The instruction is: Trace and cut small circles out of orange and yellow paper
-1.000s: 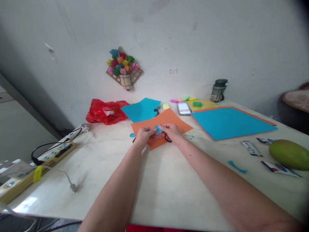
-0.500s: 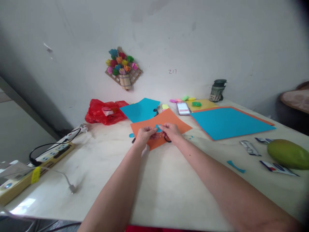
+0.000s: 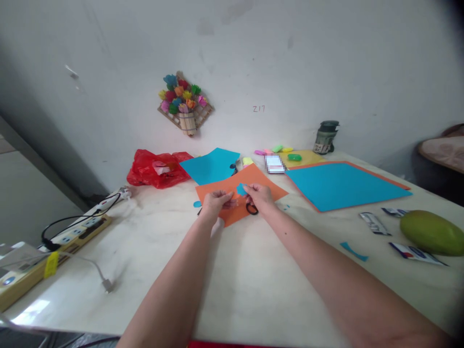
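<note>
My right hand [image 3: 260, 195] pinches a small blue paper cutout [image 3: 241, 189] between thumb and fingertips, above a sheet of orange paper [image 3: 250, 176]. Just left of it is my left hand [image 3: 216, 203], its thumb and fingers slightly apart and no longer touching the cutout. Below my right hand, a black loop handle [image 3: 252, 209], like that of scissors, rests on the orange sheet; the rest of it is hidden. A small round blue paper piece [image 3: 196, 204] lies on the table left of my left hand.
Behind are a blue sheet [image 3: 213, 164], a red plastic bag [image 3: 155, 169], and a phone [image 3: 275, 164]. To the right lie a larger blue sheet [image 3: 348, 186], a curved blue scrap [image 3: 354, 251], wrappers [image 3: 416, 254] and a green fruit [image 3: 431, 232]. A power strip [image 3: 54, 256] runs along the left.
My left fingers have let go of the blue cutout and moved slightly left. My right hand keeps it, and more of its shape shows. The black loop is less covered.
</note>
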`<state>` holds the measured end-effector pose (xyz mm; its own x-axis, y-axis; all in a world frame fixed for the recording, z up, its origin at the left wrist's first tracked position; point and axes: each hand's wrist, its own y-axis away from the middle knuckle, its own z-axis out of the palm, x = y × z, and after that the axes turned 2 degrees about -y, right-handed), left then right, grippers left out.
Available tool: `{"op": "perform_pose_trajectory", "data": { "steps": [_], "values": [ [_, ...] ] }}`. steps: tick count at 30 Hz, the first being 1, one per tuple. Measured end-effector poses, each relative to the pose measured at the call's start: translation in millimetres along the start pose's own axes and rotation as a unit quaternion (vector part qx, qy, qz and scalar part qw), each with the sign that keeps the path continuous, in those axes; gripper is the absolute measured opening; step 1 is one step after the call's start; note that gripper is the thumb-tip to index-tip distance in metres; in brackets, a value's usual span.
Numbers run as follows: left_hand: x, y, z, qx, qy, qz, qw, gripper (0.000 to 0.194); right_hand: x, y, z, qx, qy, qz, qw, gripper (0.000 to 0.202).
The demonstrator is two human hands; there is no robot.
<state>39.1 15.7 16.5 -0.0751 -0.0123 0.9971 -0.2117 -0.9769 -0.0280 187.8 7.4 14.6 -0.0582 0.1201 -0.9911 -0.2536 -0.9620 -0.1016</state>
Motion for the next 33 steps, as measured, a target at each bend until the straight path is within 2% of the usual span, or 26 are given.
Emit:
{"op": "perform_pose_trajectory", "data": {
  "steps": [5,10,19,21,24,29,33],
  "values": [
    [0,-1,-2.1,0.017,-0.007,-0.004,1.000,0.028,0,-5,-4,0.017,0.010,0.018,1.000,0.010],
    [-1,0,0.4,0.005,-0.021,0.011,1.000,0.025,-2,-12,-15,0.016,0.043,0.033,0.998,0.007],
    [-2,1,0.6,-0.021,-0.009,-0.014,1.000,0.029,-1,-22,-33,-0.039,0.066,0.069,0.995,0.011],
    [-4,0,-0.9,-0.024,-0.014,-0.014,1.000,0.030,0,-22,-36,-0.080,0.078,0.068,0.991,0.013],
    [-7,-3,-3.1,-0.015,-0.012,-0.004,1.000,0.030,-3,-18,-39,-0.185,0.112,0.053,0.975,0.014],
    [-13,-8,-6.9,0.016,-0.012,0.003,1.000,0.028,-13,-7,-38,-0.367,0.168,0.067,0.913,0.014],
    [-24,-15,-11.4,0.016,-0.002,0.027,1.000,0.029,-18,-3,-35,-0.431,0.222,0.039,0.874,0.012]
  ]
}}
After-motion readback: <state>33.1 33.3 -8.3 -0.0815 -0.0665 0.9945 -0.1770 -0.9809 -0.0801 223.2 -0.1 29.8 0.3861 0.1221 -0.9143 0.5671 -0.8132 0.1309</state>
